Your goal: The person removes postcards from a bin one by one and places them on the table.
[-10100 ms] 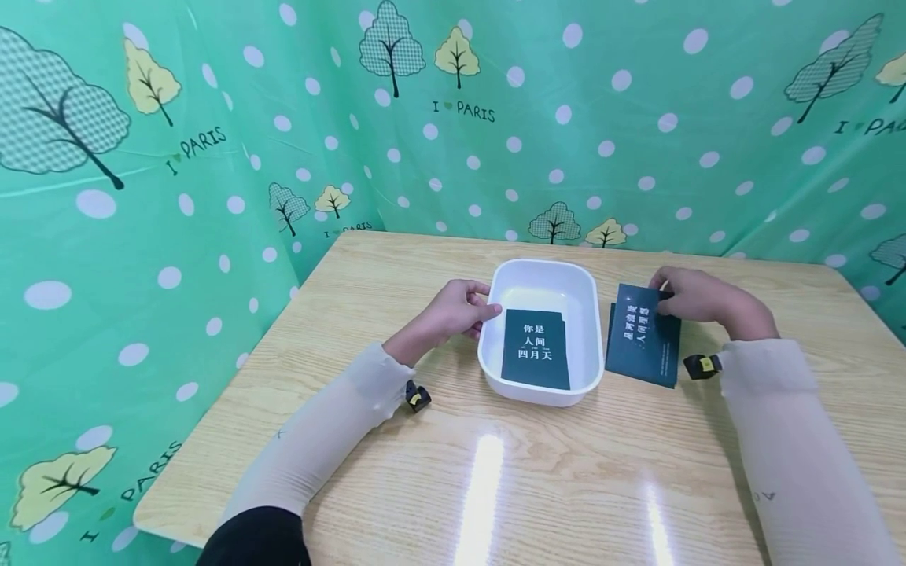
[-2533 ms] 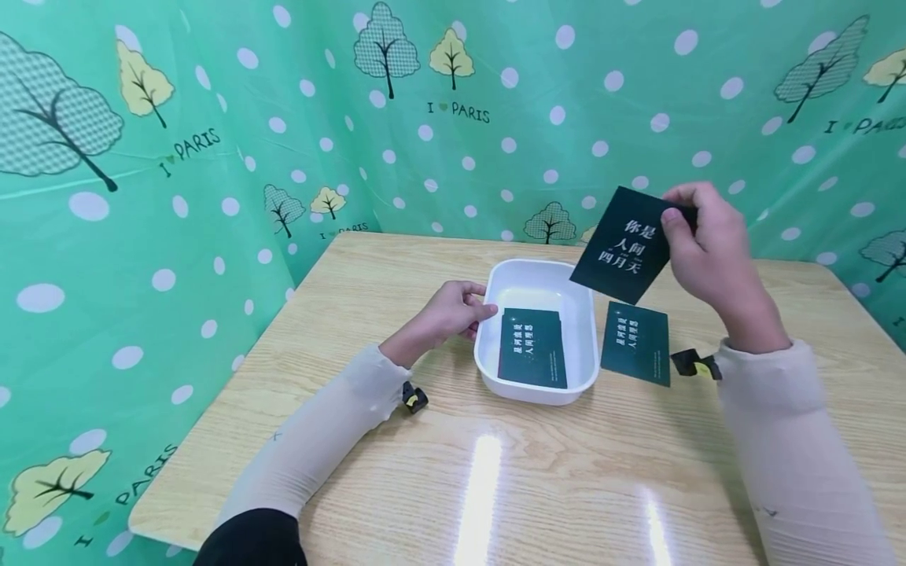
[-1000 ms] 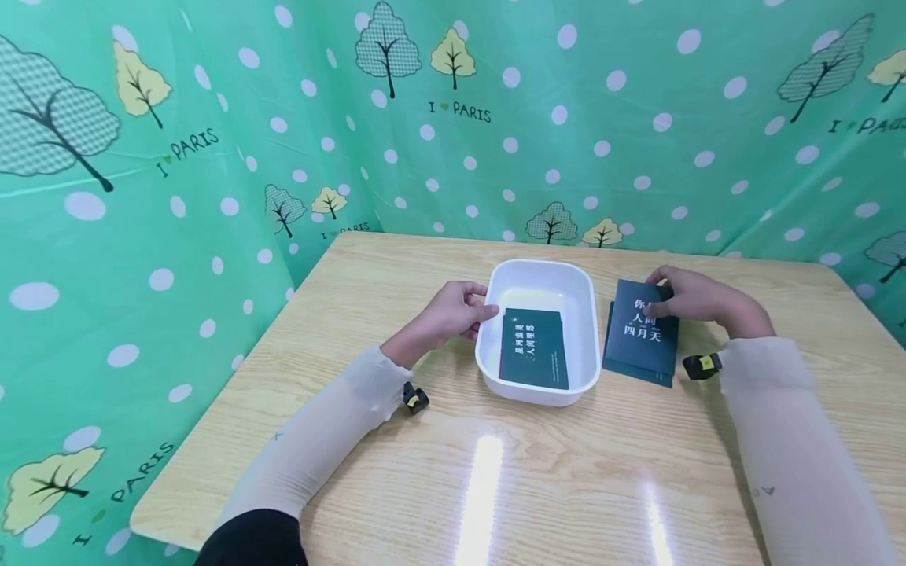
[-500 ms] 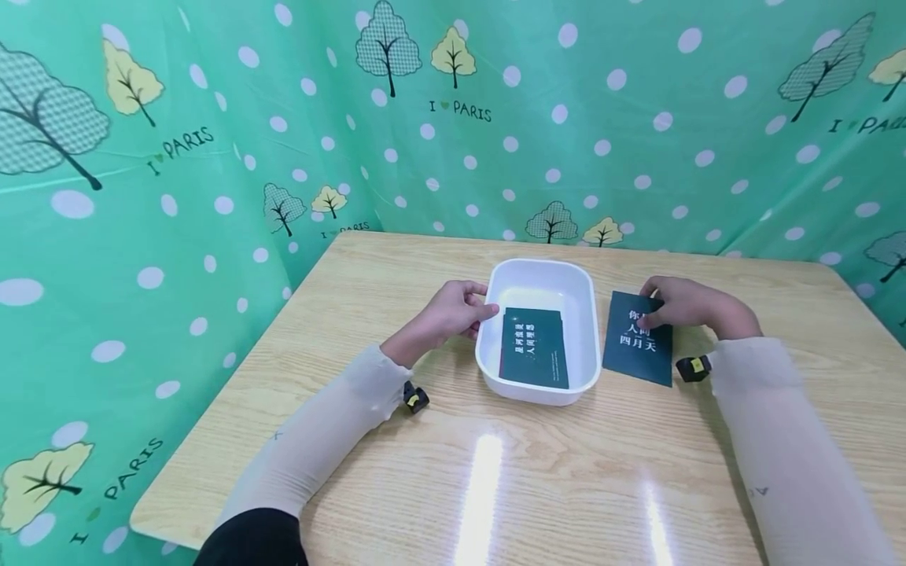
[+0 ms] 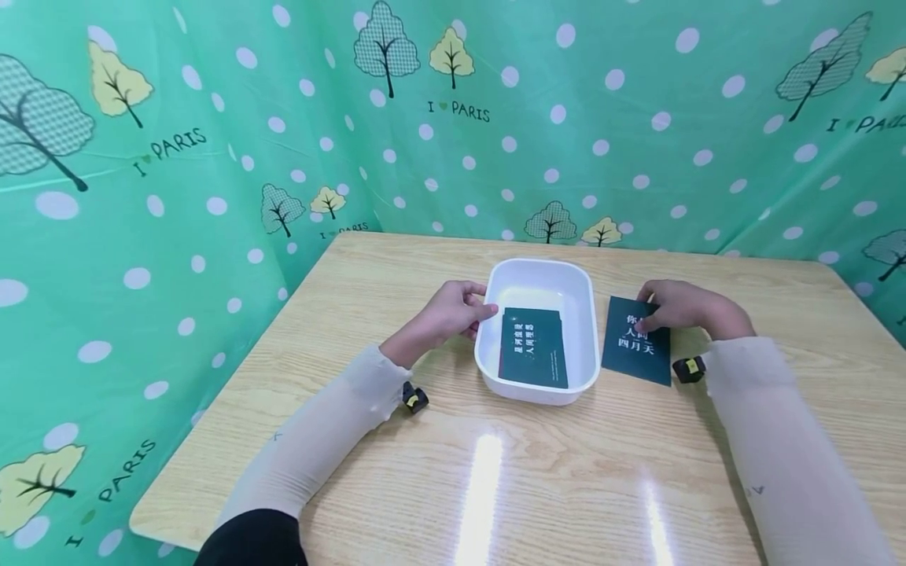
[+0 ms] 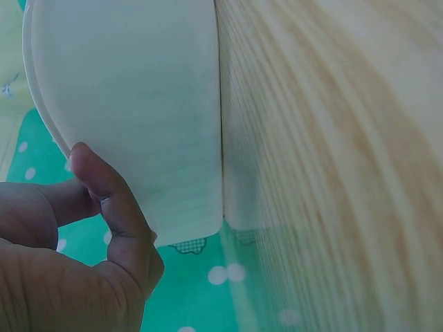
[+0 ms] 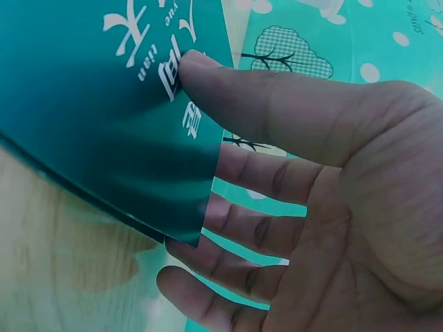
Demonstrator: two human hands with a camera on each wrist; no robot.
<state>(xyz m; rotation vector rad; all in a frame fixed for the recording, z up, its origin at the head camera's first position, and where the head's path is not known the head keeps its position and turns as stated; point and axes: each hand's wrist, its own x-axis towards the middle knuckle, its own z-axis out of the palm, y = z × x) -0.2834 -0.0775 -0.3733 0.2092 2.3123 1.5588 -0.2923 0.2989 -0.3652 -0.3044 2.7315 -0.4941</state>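
My left hand (image 5: 456,310) pinches the left rim of a white plastic tub (image 5: 590,346), as the left wrist view also shows, the thumb bent over the rim. Inside the tub lies a stack of dark green cards (image 5: 532,362) with white Chinese lettering. To the tub's right, my right hand (image 5: 675,305) holds a similar dark green card (image 5: 633,355) by its far right part. In the right wrist view the thumb presses on the lettered face of the card (image 7: 138,111), while the other fingers reach under its edge.
The wooden table (image 5: 396,472) carries the tub near its middle. A green curtain (image 5: 623,134) with printed trees and white dots hangs behind and to the left. Small black blocks (image 5: 414,398) with yellow marks sit at both wrists.
My right hand has brought the raised card down beside the tub, over the card lying there, and eased it slightly left and nearer. The left hand stays on the rim.
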